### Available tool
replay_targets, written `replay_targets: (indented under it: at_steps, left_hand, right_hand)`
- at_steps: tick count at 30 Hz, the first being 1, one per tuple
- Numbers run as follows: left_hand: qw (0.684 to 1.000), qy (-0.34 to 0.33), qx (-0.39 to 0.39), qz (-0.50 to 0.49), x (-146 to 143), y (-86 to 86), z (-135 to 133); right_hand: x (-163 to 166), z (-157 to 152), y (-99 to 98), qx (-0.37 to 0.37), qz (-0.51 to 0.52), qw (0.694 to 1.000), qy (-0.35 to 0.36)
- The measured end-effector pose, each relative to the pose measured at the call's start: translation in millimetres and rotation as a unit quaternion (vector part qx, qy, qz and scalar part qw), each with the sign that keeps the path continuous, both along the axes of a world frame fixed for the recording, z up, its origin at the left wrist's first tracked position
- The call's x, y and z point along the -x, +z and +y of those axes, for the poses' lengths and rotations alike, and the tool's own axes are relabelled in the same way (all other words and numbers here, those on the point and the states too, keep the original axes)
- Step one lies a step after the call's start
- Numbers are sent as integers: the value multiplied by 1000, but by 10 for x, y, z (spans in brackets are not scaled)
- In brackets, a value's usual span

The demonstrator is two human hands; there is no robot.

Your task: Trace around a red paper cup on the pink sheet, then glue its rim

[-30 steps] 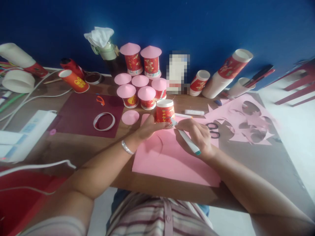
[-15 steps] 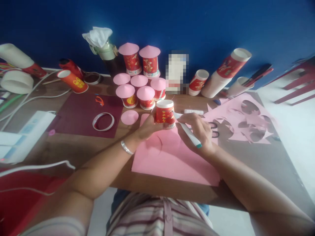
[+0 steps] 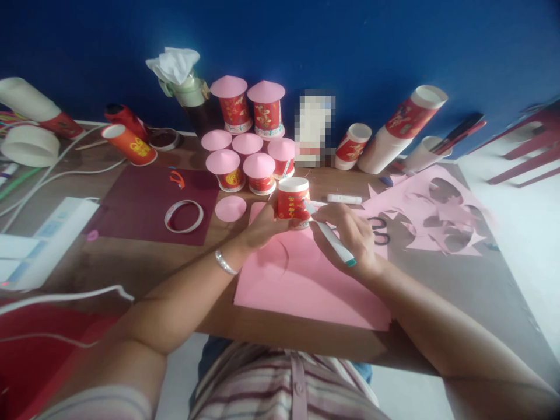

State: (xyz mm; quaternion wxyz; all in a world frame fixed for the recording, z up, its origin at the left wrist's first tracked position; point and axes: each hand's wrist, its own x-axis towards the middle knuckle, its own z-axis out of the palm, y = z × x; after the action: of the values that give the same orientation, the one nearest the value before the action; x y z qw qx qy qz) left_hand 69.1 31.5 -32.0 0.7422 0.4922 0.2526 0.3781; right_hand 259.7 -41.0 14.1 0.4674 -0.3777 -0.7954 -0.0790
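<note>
The left hand [image 3: 261, 226] clasps the cup [image 3: 293, 201] while the right hand [image 3: 352, 233] grips a marker [image 3: 333, 244] touching its 3 o'clock side (tracing, seemingly; continuing needs the cup steady).

Print on the red cup [image 3: 292, 205] seems unreadably blurred

wall [image 3: 394, 41]: deep blue | table [image 3: 144, 262]: brown wood | floor [image 3: 529, 233]: pale, perhaps overexposed

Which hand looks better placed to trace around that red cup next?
Right, probably: the right hand holds the pen, tip at the red cup; the left hand grips the cup.
</note>
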Motion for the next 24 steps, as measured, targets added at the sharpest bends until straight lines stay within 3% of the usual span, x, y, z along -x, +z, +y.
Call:
replay_targets:
  at_steps: [24]
  left_hand:
    - [1000, 10, 8, 4, 10, 15, -7]
  right_hand:
    - [-5, -46, -84, 22, -20, 999, 45]
